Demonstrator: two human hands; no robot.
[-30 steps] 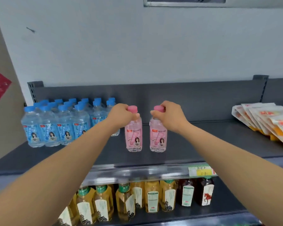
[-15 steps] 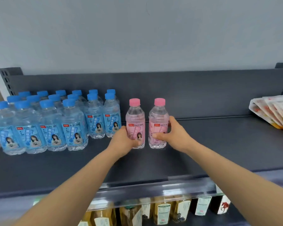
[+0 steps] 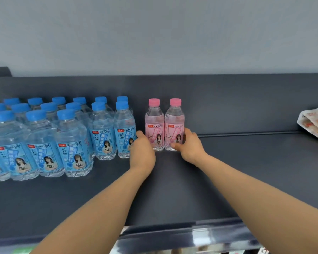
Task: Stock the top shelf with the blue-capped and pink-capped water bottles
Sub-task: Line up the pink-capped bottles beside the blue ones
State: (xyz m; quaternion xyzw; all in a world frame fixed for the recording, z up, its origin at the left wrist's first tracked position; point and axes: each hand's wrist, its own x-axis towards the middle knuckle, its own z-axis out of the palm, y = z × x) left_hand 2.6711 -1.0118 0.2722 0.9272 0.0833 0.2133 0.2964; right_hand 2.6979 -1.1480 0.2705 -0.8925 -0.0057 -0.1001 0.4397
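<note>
Left hand grips the left pink bottle low, right hand the right pink bottle, both upright on the shelf. A careless release could topple them onto the blue bottles just left of the left grip.

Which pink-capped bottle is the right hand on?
The right pink-capped bottle, farthest from the blue-capped bottles; the right hand grips its lower part.

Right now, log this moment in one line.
left hand: holds left pink bottle; right hand: holds right pink bottle; both upright on shelf beside blue bottles
</note>
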